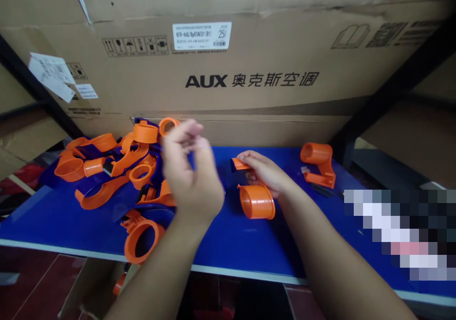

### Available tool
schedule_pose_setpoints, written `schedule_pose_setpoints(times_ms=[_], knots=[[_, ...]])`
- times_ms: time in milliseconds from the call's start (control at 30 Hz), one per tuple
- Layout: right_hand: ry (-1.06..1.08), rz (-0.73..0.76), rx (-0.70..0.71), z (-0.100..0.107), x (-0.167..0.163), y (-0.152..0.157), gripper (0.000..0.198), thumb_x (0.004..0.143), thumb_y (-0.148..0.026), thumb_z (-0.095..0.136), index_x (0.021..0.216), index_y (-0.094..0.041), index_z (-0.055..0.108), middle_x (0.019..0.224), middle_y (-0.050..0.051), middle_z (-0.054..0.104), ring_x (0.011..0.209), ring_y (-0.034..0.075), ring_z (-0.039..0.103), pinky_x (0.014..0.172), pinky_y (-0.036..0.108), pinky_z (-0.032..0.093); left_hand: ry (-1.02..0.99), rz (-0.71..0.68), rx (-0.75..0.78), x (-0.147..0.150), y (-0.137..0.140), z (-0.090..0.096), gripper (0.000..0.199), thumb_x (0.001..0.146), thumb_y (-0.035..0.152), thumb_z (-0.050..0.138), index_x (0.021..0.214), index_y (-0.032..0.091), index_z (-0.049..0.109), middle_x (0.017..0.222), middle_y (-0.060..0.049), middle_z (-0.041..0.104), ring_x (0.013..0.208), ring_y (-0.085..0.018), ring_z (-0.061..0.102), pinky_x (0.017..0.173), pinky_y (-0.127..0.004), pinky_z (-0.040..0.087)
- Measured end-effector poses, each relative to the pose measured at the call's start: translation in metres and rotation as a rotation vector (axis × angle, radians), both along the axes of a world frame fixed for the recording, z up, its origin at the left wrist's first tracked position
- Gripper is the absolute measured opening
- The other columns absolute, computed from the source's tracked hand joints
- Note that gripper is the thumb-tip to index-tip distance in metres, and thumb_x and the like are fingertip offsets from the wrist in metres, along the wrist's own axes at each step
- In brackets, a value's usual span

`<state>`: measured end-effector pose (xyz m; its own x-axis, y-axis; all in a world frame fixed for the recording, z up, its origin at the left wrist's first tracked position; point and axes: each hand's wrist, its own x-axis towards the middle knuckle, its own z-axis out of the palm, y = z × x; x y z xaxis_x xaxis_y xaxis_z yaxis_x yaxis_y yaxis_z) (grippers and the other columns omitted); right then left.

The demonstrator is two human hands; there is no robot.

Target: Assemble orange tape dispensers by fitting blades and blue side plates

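My right hand (265, 170) is closed around an orange tape dispenser (257, 202), held just over the blue tabletop. Its round hub hangs below my fingers, and a dark-edged end sticks out to the left of them. My left hand (192, 172) is raised to the left of it, slightly blurred, thumb up and fingers curled. Whether anything small sits inside those fingers is hidden. Behind and left of this hand lies a pile of orange tape dispensers (103, 194), and one more with a large ring (142, 240) lies near the front edge.
Another orange dispenser (317, 160) stands at the right of the blue table (228, 241). A large cardboard carton (267, 39) closes off the back, between black metal posts (395, 68). Beneath the front edge at the left is an open cardboard box (87, 282). A pixelated patch covers the right side.
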<state>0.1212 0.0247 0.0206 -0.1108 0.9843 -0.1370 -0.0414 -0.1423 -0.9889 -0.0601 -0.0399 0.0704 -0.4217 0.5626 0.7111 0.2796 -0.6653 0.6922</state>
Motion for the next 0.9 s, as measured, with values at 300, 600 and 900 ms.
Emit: schedule_pose_setpoints(times_ms=[300, 600, 900], knots=[[0.053, -0.009, 0.007, 0.003, 0.006, 0.0, 0.023, 0.084, -0.038, 0.073, 0.094, -0.024, 0.058, 0.07, -0.007, 0.05, 0.045, 0.005, 0.038, 0.04, 0.018, 0.025, 0.277, -0.137, -0.376, 0.04, 0.057, -0.076, 0.028, 0.101, 0.024, 0.055, 0.126, 0.021, 0.066, 0.126, -0.012, 0.074, 0.114, -0.024, 0.072, 0.106, -0.045, 0.058], [0.068, -0.003, -0.008, 0.001, 0.008, 0.001, 0.023, 0.086, -0.038, 0.072, 0.097, -0.024, 0.058, 0.068, -0.007, 0.049, 0.045, 0.005, 0.037, 0.04, 0.017, 0.027, 0.303, -0.341, -0.343, 0.04, 0.051, -0.087, 0.029, 0.101, 0.024, 0.056, 0.128, 0.02, 0.066, 0.125, -0.009, 0.076, 0.11, -0.02, 0.074, 0.094, -0.034, 0.063], [0.078, -0.029, -0.017, 0.008, 0.013, -0.002, 0.019, 0.088, -0.035, 0.07, 0.098, -0.023, 0.059, 0.071, -0.005, 0.051, 0.046, 0.004, 0.038, 0.041, 0.017, 0.028, 0.335, -0.533, -0.373, 0.03, 0.062, -0.082, 0.047, 0.094, 0.027, 0.065, 0.14, 0.018, 0.065, 0.115, -0.009, 0.077, 0.083, -0.014, 0.068, 0.078, -0.029, 0.062]])
